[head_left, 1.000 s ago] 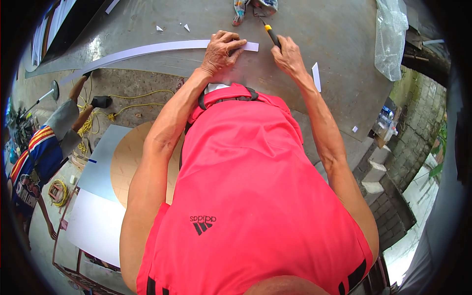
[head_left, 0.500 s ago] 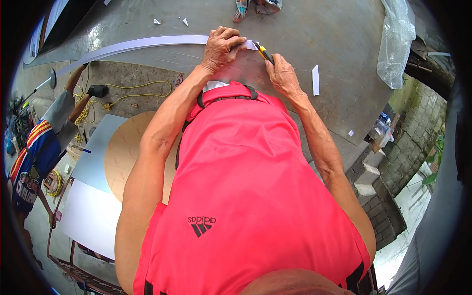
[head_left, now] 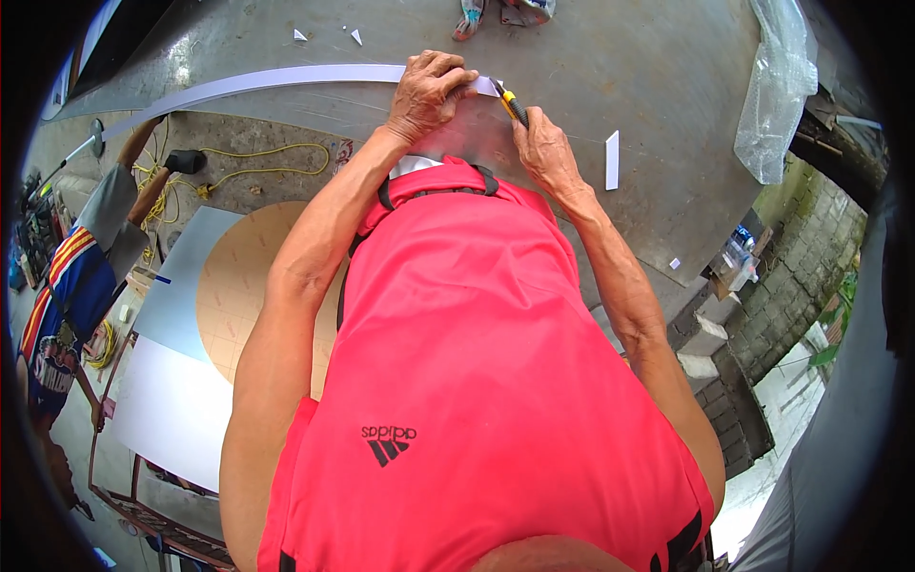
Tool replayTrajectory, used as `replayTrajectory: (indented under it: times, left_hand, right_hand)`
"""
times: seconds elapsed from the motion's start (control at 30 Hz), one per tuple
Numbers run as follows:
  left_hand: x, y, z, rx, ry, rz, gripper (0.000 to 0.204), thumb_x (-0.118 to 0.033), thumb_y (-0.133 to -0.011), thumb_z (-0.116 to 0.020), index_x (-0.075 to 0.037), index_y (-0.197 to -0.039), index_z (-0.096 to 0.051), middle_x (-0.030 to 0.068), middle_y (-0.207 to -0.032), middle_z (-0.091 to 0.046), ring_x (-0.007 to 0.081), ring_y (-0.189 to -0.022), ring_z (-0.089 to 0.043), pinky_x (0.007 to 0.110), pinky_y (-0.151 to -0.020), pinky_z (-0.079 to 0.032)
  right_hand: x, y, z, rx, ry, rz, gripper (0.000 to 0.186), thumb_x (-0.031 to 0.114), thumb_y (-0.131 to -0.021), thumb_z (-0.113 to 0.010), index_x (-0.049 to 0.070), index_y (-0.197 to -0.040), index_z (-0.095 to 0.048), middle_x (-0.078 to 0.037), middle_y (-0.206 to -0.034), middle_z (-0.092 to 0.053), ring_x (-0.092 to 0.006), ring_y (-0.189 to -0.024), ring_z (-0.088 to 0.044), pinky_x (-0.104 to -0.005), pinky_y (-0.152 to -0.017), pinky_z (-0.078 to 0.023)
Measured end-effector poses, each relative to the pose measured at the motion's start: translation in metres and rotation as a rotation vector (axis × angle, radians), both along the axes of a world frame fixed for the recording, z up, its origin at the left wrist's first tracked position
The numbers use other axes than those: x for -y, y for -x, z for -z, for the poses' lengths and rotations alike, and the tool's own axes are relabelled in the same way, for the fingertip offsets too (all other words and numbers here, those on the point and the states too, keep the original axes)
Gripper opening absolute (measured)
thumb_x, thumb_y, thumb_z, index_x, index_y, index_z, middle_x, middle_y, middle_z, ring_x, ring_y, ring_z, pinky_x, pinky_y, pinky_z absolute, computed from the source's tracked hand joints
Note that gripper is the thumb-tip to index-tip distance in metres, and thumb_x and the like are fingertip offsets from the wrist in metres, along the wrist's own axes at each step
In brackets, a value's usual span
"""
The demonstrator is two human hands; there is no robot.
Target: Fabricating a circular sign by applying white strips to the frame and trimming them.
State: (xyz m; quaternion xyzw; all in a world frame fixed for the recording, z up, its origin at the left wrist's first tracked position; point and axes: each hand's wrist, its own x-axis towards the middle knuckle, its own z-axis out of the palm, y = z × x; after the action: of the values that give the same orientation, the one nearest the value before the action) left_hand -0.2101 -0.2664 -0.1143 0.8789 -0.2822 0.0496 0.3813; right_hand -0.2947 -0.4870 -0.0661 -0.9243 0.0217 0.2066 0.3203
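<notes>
A long, narrow white strip (head_left: pixel 276 80) curves from the far left across the grey metal tabletop to my hands. My left hand (head_left: pixel 426 95) is closed on it near its right end, with thumb and fingers pinching it. My right hand (head_left: pixel 545 148) grips a yellow and black utility knife (head_left: pixel 513 103). The knife's tip touches or lies very close to the strip's short right end, just beyond my left fingertips. From this view I cannot tell whether the blade is in the material.
A loose white offcut (head_left: pixel 612 160) lies right of my right hand, with small scraps (head_left: pixel 356 37) farther back. Bubble wrap (head_left: pixel 774 95) hangs over the table's right side. At left, a person (head_left: pixel 71 305) stands near a yellow cord (head_left: pixel 267 172) and large sheets (head_left: pixel 176 410).
The view has shifted slightly. My hands, the knife and the strip's end keep nearly the same places relative to each other.
</notes>
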Motion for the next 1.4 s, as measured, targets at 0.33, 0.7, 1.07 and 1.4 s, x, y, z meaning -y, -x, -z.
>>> replayTrajectory:
  times: [0.33, 0.7, 1.07, 1.4]
  left_hand:
    - [0.006, 0.000, -0.005, 0.010, -0.101, -0.003, 0.025, -0.017, -0.076, -0.076, -0.017, -0.101, -0.072, -0.0010, -0.103, -0.062, 0.0210, -0.102, -0.057, 0.037, -0.085, -0.041]
    - [0.012, -0.001, -0.012, -0.040, -0.155, -0.038, 0.023, -0.013, -0.074, -0.074, -0.017, -0.096, -0.068, -0.0020, -0.102, -0.061, 0.0205, -0.101, -0.055, 0.036, -0.087, -0.039]
    - [0.011, -0.002, -0.011, -0.036, -0.163, -0.022, 0.025, -0.015, -0.073, -0.076, -0.017, -0.097, -0.070, 0.0010, -0.104, -0.062, 0.0237, -0.101, -0.055, 0.039, -0.085, -0.041]
    - [0.007, -0.002, -0.009, -0.057, -0.131, 0.001, 0.024, -0.019, -0.080, -0.072, -0.016, -0.103, -0.066, 0.0009, -0.106, -0.060, 0.0225, -0.103, -0.055, 0.039, -0.089, -0.040]
  right_hand:
    - [-0.007, -0.010, -0.013, -0.116, 0.133, -0.096, 0.024, 0.024, -0.100, -0.049, 0.001, -0.099, -0.042, -0.028, -0.087, -0.063, -0.0502, -0.077, -0.064, -0.0582, -0.065, -0.052]
    - [-0.016, -0.013, -0.029, -0.156, 0.203, -0.099, 0.020, 0.020, -0.100, -0.048, 0.001, -0.099, -0.042, -0.027, -0.086, -0.064, -0.0469, -0.075, -0.066, -0.0569, -0.065, -0.053]
    - [-0.014, 0.003, -0.032, -0.168, 0.244, -0.086, 0.016, 0.016, -0.098, -0.048, 0.001, -0.098, -0.042, -0.025, -0.084, -0.063, -0.0461, -0.072, -0.066, -0.0568, -0.063, -0.053]
    - [0.005, 0.022, -0.036, -0.248, 0.147, -0.041, 0.022, 0.022, -0.100, -0.050, 0.002, -0.098, -0.041, -0.028, -0.088, -0.064, -0.0502, -0.076, -0.063, -0.0597, -0.068, -0.050]
